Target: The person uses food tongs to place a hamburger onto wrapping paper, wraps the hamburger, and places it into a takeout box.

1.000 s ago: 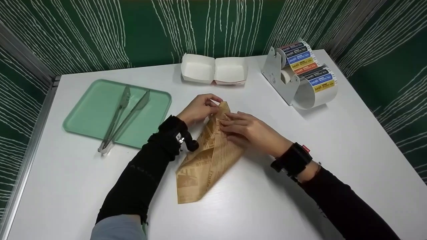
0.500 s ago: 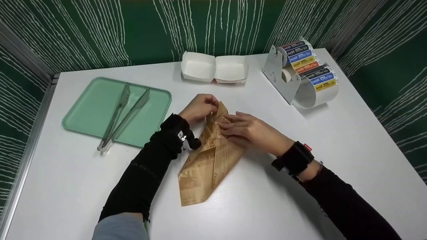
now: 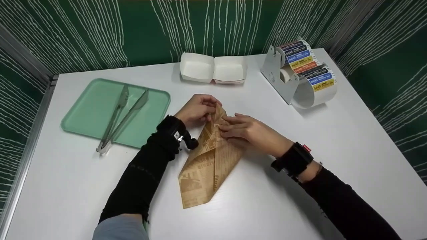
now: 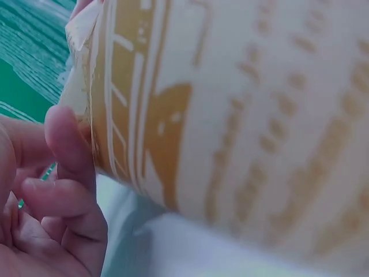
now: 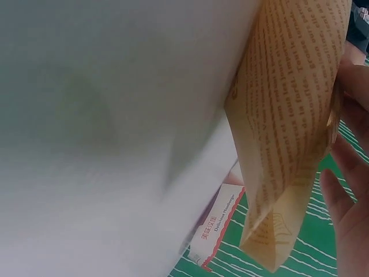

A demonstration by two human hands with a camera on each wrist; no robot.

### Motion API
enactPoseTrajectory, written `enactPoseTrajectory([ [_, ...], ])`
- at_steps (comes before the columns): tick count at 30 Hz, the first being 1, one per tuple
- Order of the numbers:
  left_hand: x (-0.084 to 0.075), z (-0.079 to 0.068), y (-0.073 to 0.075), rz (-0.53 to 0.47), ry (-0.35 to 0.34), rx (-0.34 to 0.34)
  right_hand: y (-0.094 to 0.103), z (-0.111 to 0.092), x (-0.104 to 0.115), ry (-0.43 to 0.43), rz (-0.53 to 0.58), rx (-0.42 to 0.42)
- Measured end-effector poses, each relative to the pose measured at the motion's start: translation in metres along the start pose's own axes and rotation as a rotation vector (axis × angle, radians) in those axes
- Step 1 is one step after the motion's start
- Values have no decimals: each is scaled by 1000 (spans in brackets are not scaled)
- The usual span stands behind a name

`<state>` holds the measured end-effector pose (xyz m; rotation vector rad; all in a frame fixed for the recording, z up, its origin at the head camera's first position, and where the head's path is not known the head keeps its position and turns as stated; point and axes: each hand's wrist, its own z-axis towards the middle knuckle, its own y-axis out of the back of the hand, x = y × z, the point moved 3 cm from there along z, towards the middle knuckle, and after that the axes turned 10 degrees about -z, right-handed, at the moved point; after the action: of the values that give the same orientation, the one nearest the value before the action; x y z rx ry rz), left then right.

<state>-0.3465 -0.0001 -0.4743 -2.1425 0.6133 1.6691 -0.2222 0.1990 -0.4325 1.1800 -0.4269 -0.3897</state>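
Observation:
A brown printed sheet of food wrapping paper [image 3: 200,180], folded into a long pointed shape, lies at a slant in the middle of the table. At its far tip my left hand [image 3: 197,110] pinches the paper. The left wrist view shows curled fingers [image 4: 63,190] against the paper's edge. From the right, my right hand [image 3: 253,133] rests on the upper part of the wrap with its fingers fairly straight. In the right wrist view, some right fingers [image 5: 349,190] touch a fold of the paper [image 5: 288,98]. Whatever the paper may enclose is hidden.
A green tray [image 3: 86,110] stands at the left with metal tongs [image 3: 111,125] lying across it and over its front edge. At the back sits an opened white carton [image 3: 213,71]. A label roll dispenser [image 3: 297,75] occupies the back right of the white table [image 3: 267,206].
The far tip of the wrap has shifted slightly toward me and to the left, while its near end has slid down a little. Both hands have stayed close to their places.

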Motion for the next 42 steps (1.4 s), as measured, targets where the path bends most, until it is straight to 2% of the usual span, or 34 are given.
enactPoseTrajectory([
  [7,2,0,-3,-80,5,-23,0,-2,1,-2,13,14],
  [12,6,-1,-3,-167,61,-43,0,-4,2,-5,11,13],
  [19,7,0,-2,-149,51,-78,-1,-5,3,-1,11,20],
  [32,10,-2,-2,-255,90,-138,-3,-6,1,31,23,-34],
  [37,6,-4,2,-295,98,-198,-4,-7,0,31,36,-55],
  [40,5,-7,3,-274,106,-202,-4,-7,0,20,42,-43],
  [42,6,-9,2,-222,103,-175,-4,-8,1,4,50,-30],
])
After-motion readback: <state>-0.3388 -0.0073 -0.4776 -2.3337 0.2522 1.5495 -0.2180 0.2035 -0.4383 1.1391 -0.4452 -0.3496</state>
